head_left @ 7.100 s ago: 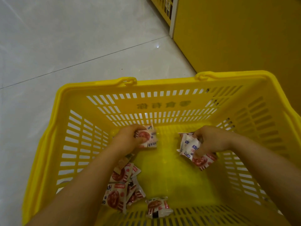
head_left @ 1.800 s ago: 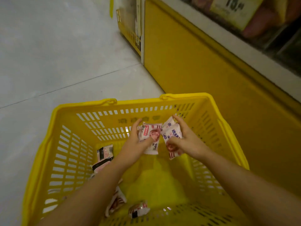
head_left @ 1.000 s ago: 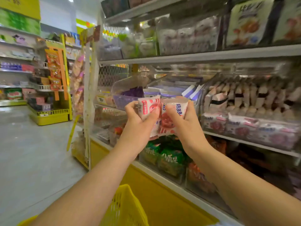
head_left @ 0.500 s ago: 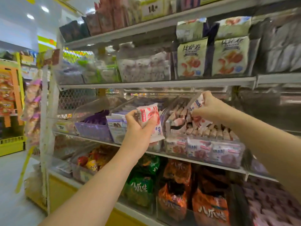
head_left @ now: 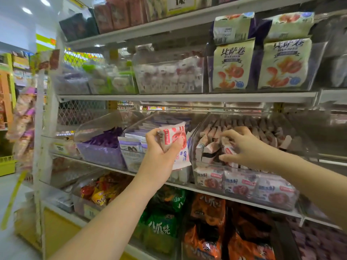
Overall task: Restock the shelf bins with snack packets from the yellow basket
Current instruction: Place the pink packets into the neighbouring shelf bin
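Our left hand (head_left: pixel 159 154) has stayed put, fingers clamped on a white-and-red snack packet (head_left: pixel 175 141). Our right hand (head_left: pixel 244 147) has dipped into the clear plastic bin (head_left: pixel 196 171), fingers curled round a small white packet (head_left: pixel 229 150). We should stand it straight like its row. Far left, the purple plastic bin (head_left: pixel 101 156) holds purple packets (head_left: pixel 107 137); the clear one looks nearly full.

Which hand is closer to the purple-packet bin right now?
Left. The left hand, holding a snack packet, is right of the purple-packet bin; the right hand is farther right, in the pink-packet bin.
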The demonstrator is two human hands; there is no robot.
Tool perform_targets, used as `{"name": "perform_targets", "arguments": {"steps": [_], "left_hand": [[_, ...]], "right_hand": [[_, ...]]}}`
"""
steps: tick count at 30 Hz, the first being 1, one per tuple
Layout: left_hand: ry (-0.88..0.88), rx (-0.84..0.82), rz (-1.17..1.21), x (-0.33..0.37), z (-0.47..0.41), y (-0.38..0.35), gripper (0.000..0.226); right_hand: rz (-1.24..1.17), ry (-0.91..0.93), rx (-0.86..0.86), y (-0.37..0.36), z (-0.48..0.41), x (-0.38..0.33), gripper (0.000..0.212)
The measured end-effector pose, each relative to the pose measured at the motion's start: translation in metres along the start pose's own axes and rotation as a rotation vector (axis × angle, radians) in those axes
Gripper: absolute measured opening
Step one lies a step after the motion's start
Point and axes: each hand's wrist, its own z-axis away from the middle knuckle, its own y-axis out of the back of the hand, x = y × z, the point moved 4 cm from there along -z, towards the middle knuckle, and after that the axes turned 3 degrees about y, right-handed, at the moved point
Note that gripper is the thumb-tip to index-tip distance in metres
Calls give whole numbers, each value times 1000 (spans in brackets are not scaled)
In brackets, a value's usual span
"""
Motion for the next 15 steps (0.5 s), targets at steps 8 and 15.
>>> {"name": "perform_targets", "arguments": {"steps": [8,15], "left_hand": [[-22,-57,37,-7,-2,-12,31],[-48,-58,14,1,-9,-18,30]], "right_hand": [[91,80,66,1,-2,9,55],[65,-8,84,-19,-22,-5,57]]}}
